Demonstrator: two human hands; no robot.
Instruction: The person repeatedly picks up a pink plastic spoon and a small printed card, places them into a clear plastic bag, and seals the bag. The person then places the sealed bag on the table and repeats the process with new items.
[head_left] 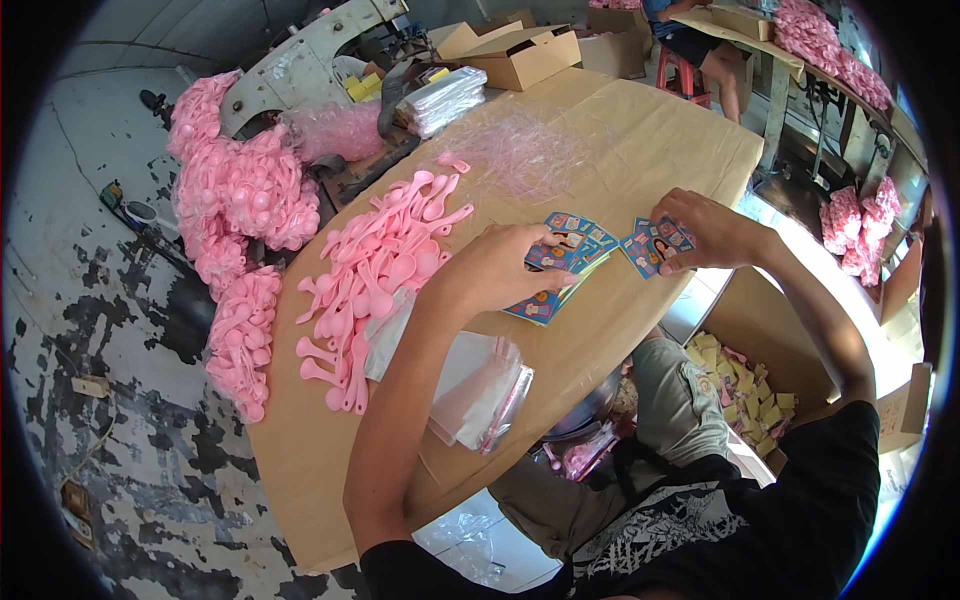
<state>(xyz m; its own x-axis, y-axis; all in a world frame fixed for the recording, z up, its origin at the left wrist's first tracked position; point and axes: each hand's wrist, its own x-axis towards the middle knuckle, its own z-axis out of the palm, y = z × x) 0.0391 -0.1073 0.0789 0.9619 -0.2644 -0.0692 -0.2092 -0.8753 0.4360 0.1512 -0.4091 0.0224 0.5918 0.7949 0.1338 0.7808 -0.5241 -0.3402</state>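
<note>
— On the brown-papered surface, right of the pink spoons: how do the cards lie?

— Two groups, side by side. Larger card bundle fanned out, long axis slanting from near left to far right. Smaller card bundle just off its right end, strip of surface between.

— Which hand to which?

— Left hand nearer the larger: grip closed over its left side. Right hand has the smaller, grip narrow, pinching from the right. Lifted or resting, cannot tell.

— Counts?

— Hands, two. Card bundles, two; single cards overlap too much to number. Spoons, one heap, too tangled to count. Sheaf of clear bags, one, toward the near edge. Tangle of clear strips, one, beyond the left hand.
</note>
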